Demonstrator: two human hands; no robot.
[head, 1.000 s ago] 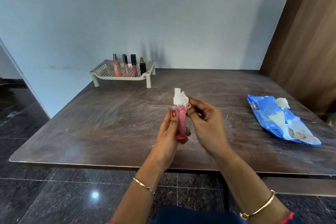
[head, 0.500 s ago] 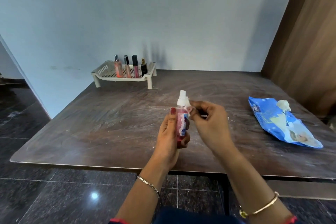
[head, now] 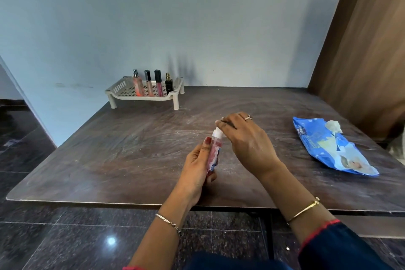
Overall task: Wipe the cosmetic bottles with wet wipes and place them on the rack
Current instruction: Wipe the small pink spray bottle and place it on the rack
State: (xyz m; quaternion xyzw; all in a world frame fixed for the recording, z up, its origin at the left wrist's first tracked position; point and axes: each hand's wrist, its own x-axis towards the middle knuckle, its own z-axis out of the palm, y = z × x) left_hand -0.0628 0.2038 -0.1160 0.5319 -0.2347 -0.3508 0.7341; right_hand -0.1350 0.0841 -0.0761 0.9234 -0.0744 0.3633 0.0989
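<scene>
My left hand (head: 198, 165) grips a small pink spray bottle (head: 214, 153) with a white pump top, held above the table's middle. My right hand (head: 245, 138) reaches over the bottle's top, fingers curled round the white cap, with a scrap of white wipe (head: 217, 121) just showing at the fingertips. At the table's far left corner stands a beige perforated rack (head: 122, 92) holding several cosmetic bottles (head: 153, 83) upright in a row.
A blue wet-wipe pack (head: 328, 149) lies at the table's right, a white wipe (head: 333, 126) sticking out of its opening. The dark wooden table (head: 131, 149) shows streaky smears. A wooden panel rises at the right; dark tiled floor lies below.
My right hand moved from the side of the bottle's neck to over its cap. The bottle tilted slightly and now shows its label side.
</scene>
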